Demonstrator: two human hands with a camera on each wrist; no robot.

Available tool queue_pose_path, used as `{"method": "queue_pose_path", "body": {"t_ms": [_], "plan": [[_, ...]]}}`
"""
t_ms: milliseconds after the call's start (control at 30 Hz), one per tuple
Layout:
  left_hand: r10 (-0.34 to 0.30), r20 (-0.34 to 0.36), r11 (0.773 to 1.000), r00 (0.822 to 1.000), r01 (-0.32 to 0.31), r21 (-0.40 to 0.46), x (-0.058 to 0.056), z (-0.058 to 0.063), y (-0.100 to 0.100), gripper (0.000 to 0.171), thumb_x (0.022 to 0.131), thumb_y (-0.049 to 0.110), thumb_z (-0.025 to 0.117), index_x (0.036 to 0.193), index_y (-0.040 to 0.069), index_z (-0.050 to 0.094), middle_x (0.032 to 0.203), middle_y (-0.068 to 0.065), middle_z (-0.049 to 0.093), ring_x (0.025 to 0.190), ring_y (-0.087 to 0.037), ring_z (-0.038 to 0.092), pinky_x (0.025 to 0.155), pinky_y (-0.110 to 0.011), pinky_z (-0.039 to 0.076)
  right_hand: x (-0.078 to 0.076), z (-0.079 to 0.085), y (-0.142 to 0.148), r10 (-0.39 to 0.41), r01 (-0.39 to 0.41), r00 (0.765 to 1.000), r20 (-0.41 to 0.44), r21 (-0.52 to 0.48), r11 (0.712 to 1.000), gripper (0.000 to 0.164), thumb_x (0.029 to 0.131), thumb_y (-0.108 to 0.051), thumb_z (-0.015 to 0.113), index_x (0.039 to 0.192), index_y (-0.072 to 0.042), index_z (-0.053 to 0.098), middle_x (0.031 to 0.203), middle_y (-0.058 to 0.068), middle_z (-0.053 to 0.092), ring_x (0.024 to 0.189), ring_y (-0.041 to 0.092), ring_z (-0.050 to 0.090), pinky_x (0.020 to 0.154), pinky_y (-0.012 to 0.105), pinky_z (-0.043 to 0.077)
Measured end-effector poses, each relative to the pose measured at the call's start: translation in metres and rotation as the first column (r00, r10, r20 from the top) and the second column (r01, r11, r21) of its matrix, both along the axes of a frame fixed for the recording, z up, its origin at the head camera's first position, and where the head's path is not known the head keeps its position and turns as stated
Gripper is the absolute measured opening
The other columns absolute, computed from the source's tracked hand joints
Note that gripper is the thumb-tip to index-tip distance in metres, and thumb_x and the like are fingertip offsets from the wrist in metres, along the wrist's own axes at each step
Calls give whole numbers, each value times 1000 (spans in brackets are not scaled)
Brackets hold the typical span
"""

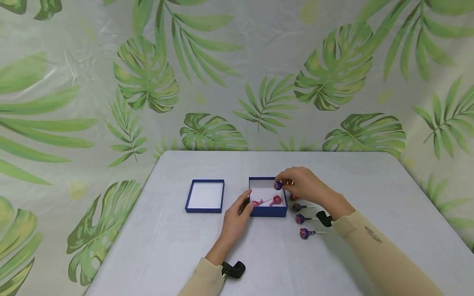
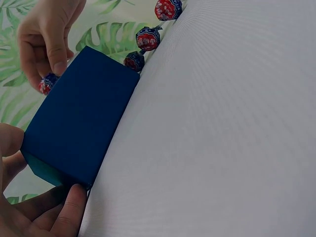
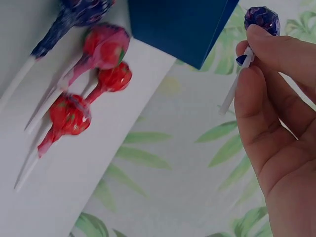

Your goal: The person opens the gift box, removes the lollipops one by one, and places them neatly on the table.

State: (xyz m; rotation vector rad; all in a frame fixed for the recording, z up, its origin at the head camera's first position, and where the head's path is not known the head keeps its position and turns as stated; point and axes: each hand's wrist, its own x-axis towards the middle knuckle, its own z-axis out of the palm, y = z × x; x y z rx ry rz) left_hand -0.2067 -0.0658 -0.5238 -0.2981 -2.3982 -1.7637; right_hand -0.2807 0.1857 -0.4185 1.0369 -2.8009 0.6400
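A small blue box (image 1: 268, 210) stands open in the middle of the white table (image 1: 185, 255), with two pink lollipops (image 1: 275, 200) lying inside. My left hand (image 1: 246, 204) grips the box's near left corner; in the left wrist view its thumb (image 2: 69, 212) presses the blue box wall (image 2: 84, 118). My right hand (image 1: 286, 184) pinches a purple lollipop (image 1: 277, 186) by the stick, above the box's far right edge. The right wrist view shows that purple lollipop (image 3: 261, 19) held upright at the fingertips (image 3: 249, 52), next to the box corner (image 3: 180, 24).
The box's blue lid (image 1: 205, 195) lies upturned to the left. Several wrapped lollipops (image 1: 304, 233) lie in a row on the table right of the box, under my right forearm. A leaf-print cloth (image 1: 237, 82) hangs behind the table.
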Motion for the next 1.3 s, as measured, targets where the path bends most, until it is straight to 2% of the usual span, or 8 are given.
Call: {"method": "queue_pose_path", "body": {"t_ms": [267,533,733,967,1200,1300], "plan": [[-2,3,1000,1000,2,2,0,-1,-1,45,105,29,56,149,22,52,145,-4,55,135,-19,50,109,-35,43,3,1,15,-19,19,1000,14,24,1000,30,86,-1,77,115,-11,75,95,-4,70,85,13,63,76,37,57],[6,29,1000,1000,-6,-1,-1,0,-1,46,104,30,57,149,27,51,146,-1,55,135,-17,49,109,-34,42,6,-1,30,-11,10,1000,21,33,999,30,85,3,76,112,-10,74,92,-5,70,82,11,63,73,35,57],[16,40,1000,999,-16,1,0,-1,-1,45,104,31,57,148,33,51,146,0,54,135,-16,49,109,-33,42,10,-9,41,-19,18,999,29,57,998,29,85,5,75,110,-9,74,91,-4,70,81,12,63,71,35,56],[6,44,1000,999,-6,4,1,0,0,46,104,30,57,149,29,51,147,1,53,136,-15,47,109,-32,41,12,-21,56,-64,60,997,38,103,993,26,85,3,77,108,-9,74,92,-4,70,79,10,61,73,35,58],[8,18,1000,1000,-8,0,1,1,0,46,104,31,57,149,25,52,145,-3,55,136,-18,49,109,-34,42,12,-31,69,-52,50,998,21,116,992,27,84,2,78,108,-9,74,93,-4,70,80,9,62,72,34,57],[11,30,1000,1000,-11,0,1,0,0,45,104,30,57,149,26,52,146,-1,55,136,-17,48,109,-34,42,13,-35,74,-50,49,999,11,121,992,27,84,2,78,107,-11,74,94,-5,70,80,10,62,72,33,56]]}}
